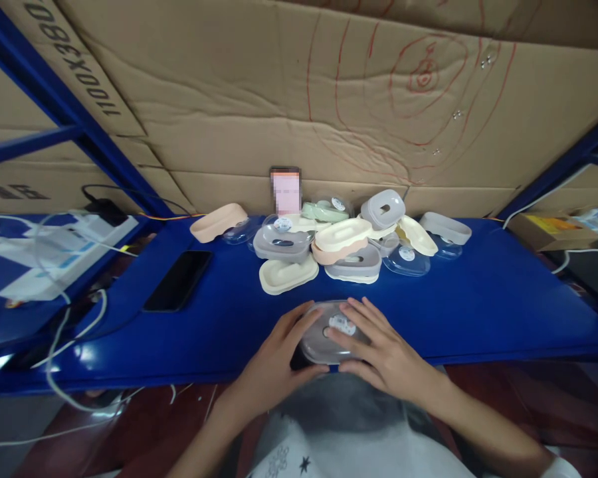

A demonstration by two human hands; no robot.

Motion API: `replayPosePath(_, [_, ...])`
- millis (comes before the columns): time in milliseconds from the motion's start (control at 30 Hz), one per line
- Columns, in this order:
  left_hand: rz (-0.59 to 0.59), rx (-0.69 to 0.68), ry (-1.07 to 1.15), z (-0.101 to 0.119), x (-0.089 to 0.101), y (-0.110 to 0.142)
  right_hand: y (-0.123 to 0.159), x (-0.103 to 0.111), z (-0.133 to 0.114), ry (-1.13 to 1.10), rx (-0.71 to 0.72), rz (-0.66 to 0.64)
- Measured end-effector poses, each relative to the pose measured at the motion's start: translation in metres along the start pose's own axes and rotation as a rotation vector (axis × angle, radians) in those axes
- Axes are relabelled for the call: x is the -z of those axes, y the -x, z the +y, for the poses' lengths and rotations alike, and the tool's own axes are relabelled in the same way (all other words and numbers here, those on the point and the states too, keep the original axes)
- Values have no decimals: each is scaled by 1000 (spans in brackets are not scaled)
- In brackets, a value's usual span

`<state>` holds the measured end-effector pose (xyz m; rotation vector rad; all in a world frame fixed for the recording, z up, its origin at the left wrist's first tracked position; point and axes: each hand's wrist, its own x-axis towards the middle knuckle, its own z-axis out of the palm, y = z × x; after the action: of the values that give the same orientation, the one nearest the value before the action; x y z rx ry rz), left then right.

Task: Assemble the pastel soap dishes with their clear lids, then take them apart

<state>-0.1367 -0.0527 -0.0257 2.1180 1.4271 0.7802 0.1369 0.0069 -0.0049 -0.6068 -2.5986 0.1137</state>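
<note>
Both my hands hold a small grey box with a clear lid (329, 332) at the near edge of the blue shelf (478, 299). My left hand (274, 362) grips its left side, fingers curled round the rim. My right hand (383, 352) lies over the right side with fingers pressed on the lid, beside a small round sticker. Behind the box lies a heap of similar lids and trays (339, 242) in grey, cream, peach and green, some with clear covers.
A black phone (178, 280) lies flat on the shelf at left. Another phone (285, 190) stands against the cardboard wall (299, 99). White cables and a power strip (80, 232) crowd the far left. A cardboard box (553, 229) sits at right.
</note>
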Motion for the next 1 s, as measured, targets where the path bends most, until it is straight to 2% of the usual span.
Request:
replayPosePath(300, [-10, -6, 43, -2, 3, 0, -6, 10, 1, 78, 129, -76])
replayPosePath(500, [-4, -28, -31, 4, 5, 2, -5, 16, 1, 40, 75, -106])
replayPosePath(600, [116, -35, -184, 2, 7, 1, 25, 34, 8, 53, -31, -139])
replayPosePath(700, [299, 76, -371, -9, 7, -2, 76, 56, 26, 149, -217, -143])
replayPosePath(767, [360, 161, -436, -16, 5, -6, 110, 67, 44, 213, -345, -90])
replayPosePath(833, [382, 186, -469, -21, 3, -8, 135, 74, 65, 244, -451, -10])
replayPosePath(900, [411, 163, -498, -22, 1, -8, 146, 79, 87, 254, -509, 42])
replayPosePath(1000, [470, 115, -488, -19, 3, -5, 136, 86, 112, 300, -531, 74])
